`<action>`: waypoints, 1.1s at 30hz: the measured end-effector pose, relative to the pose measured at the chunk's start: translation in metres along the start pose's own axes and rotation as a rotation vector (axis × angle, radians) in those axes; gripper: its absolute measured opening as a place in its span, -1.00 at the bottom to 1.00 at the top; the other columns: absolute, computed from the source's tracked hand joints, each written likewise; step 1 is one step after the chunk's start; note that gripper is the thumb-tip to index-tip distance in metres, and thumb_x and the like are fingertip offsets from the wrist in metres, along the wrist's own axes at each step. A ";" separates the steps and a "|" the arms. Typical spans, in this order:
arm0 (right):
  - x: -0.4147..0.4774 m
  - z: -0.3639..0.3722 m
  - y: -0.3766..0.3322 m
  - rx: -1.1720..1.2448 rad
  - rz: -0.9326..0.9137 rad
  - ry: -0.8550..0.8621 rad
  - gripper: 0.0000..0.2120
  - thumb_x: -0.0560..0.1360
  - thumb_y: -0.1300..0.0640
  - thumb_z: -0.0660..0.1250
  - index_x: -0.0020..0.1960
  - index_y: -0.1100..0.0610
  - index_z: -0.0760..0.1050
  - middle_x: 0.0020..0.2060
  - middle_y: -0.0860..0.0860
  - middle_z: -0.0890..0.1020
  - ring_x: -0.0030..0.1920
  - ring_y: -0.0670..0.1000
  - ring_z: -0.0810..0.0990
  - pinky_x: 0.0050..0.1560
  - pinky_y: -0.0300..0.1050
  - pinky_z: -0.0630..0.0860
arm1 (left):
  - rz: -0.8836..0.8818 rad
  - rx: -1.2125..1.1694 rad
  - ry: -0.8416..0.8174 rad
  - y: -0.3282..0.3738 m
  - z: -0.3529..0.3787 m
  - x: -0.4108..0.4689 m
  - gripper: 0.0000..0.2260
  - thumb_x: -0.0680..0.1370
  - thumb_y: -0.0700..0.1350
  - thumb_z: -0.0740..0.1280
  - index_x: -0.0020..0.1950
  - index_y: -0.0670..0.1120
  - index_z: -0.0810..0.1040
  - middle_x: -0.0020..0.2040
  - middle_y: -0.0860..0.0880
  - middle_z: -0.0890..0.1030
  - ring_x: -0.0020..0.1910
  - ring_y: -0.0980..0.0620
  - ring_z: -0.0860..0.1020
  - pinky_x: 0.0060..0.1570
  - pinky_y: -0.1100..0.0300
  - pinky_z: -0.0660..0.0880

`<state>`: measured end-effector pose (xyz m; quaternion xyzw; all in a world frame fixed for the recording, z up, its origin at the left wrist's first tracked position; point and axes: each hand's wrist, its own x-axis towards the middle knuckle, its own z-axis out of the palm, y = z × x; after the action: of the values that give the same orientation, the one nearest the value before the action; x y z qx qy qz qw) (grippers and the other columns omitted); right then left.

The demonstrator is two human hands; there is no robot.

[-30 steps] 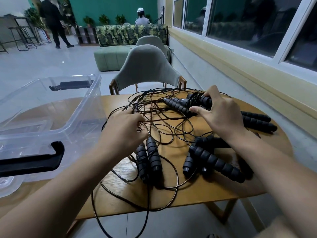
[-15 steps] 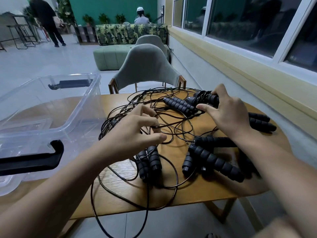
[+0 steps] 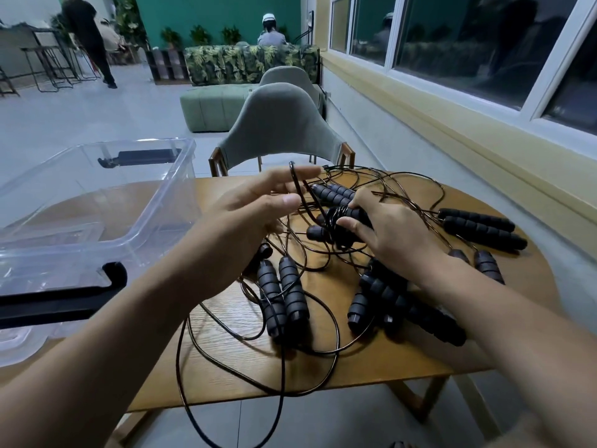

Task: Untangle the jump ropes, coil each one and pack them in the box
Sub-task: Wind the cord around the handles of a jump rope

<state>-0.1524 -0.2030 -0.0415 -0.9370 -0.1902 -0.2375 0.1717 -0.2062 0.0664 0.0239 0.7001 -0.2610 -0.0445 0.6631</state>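
Jump ropes lie in a tangled heap on the right half of the round wooden counter, thin black cords looping over one another and a few loops hanging past the near edge. Ribbed black foam handles are scattered through the heap: a pair side by side near the middle, another pair at the far right, and more under the right forearm.

The left hand is raised above the heap with the palm turned toward the right, its forearm reaching in from the lower left. Its fingers are spread and extended, and a single cord loop is hooked over them, rising clear of the pile; the thumb sits apart below it, not pinching.

The right hand rests low on the heap, palm down, its forearm coming in from the lower right. Its fingers are curled and clamped on a handle with cord wound around it, the thumb pressing the near side.

A clear plastic box with black latch handles stands on the left part of the counter, open and with no ropes inside. A grey upholstered chair stands at the counter's far side.
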 end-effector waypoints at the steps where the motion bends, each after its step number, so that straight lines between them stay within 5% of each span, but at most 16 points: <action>1: 0.000 -0.001 -0.006 0.003 -0.013 -0.018 -0.55 0.62 -0.33 0.15 0.21 0.03 0.40 -0.23 -0.07 0.59 -0.21 0.22 0.63 -0.25 0.10 0.55 | 0.018 0.008 0.027 0.001 -0.003 0.002 -0.61 0.60 -0.09 0.29 0.41 0.08 0.61 0.16 0.05 0.60 0.07 0.12 0.49 0.02 0.08 0.33; 4: -0.002 -0.005 -0.025 0.047 -0.078 -0.056 -0.50 0.61 -0.38 0.08 0.20 0.02 0.41 -0.28 -0.17 0.52 -0.27 0.11 0.58 -0.30 -0.01 0.45 | 0.056 0.050 0.100 0.001 -0.017 0.007 -0.60 0.61 -0.07 0.28 0.44 0.13 0.59 0.12 -0.03 0.46 0.08 0.04 0.40 0.02 0.10 0.32; 9: -0.012 -0.014 -0.056 0.229 -0.157 -0.131 -0.55 0.71 -0.31 0.04 0.17 0.03 0.47 -0.30 -0.10 0.61 -0.31 -0.05 0.58 -0.33 -0.03 0.46 | 0.032 0.044 0.227 -0.004 -0.036 0.018 -0.64 0.64 -0.02 0.24 0.41 0.16 0.62 0.00 0.19 0.54 0.01 0.09 0.37 -0.06 0.15 0.31; 14: -0.025 -0.027 -0.085 0.482 -0.194 -0.143 -0.65 0.73 -0.16 0.13 0.09 0.09 0.51 -0.37 -0.16 0.55 -0.34 -0.17 0.59 -0.36 -0.37 0.38 | -0.059 0.144 0.306 -0.012 -0.041 0.026 -0.70 0.67 0.13 0.25 0.33 0.20 0.67 -0.06 0.24 0.54 -0.01 0.11 0.40 -0.07 0.14 0.32; 18: -0.035 -0.042 -0.102 0.786 -0.088 -0.241 -0.69 0.72 -0.14 0.18 0.05 0.08 0.50 -0.19 0.05 0.71 -0.15 0.03 0.78 -0.19 0.17 0.71 | -0.110 0.389 0.241 -0.018 -0.025 0.022 -0.70 0.75 0.11 0.18 0.27 0.16 0.71 -0.05 0.42 0.66 -0.03 0.42 0.57 -0.01 0.39 0.43; 23: -0.038 -0.062 -0.105 1.111 0.020 -0.211 -0.59 0.70 -0.08 0.20 0.09 0.31 0.46 -0.07 0.13 0.71 -0.11 0.17 0.78 -0.17 0.11 0.74 | -0.172 0.434 0.065 -0.021 -0.010 0.020 -0.59 0.76 0.18 0.10 0.08 0.15 0.74 0.05 0.22 0.71 0.04 0.22 0.64 0.01 0.08 0.50; 26: -0.036 -0.071 -0.103 1.205 0.080 -0.101 -0.55 0.70 -0.05 0.17 0.12 0.39 0.44 -0.04 0.26 0.68 -0.09 0.27 0.76 -0.23 0.03 0.73 | -0.194 0.395 -0.006 -0.034 -0.014 0.014 -0.64 0.50 0.35 0.46 -0.14 0.06 0.65 -0.24 0.21 0.69 -0.16 0.36 0.62 -0.01 0.21 0.51; 28: -0.033 -0.074 -0.099 1.149 0.098 0.013 -0.55 0.71 -0.05 0.14 0.10 0.37 0.47 -0.09 0.19 0.69 -0.15 0.15 0.76 -0.24 -0.02 0.71 | -0.164 0.370 0.019 -0.049 -0.016 0.006 -0.60 0.25 0.18 0.62 -0.15 -0.06 0.61 -0.35 0.23 0.65 -0.28 0.36 0.59 -0.17 0.32 0.47; 30: -0.028 -0.076 -0.093 1.134 0.167 0.125 -0.59 0.73 -0.07 0.13 0.06 0.27 0.51 -0.22 0.04 0.69 -0.27 -0.03 0.71 -0.34 -0.21 0.61 | -0.185 0.304 0.008 -0.051 -0.003 0.002 -0.89 0.52 -0.06 0.46 -0.12 -0.08 0.61 -0.29 0.12 0.65 -0.24 0.22 0.53 -0.25 0.31 0.44; 33: -0.020 -0.076 -0.080 1.086 0.275 0.305 -0.65 0.75 -0.11 0.15 0.00 0.10 0.53 -0.27 0.02 0.68 -0.33 0.00 0.68 -0.43 -0.23 0.49 | -0.201 0.429 -0.133 -0.037 0.021 0.007 -0.63 0.78 0.09 0.09 0.14 0.06 0.69 0.08 0.13 0.64 0.01 0.25 0.56 -0.01 0.31 0.46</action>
<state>-0.2321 -0.1706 0.0298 -0.6859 -0.1345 -0.2138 0.6824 -0.1973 0.0437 -0.0114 0.8428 -0.2365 -0.0999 0.4730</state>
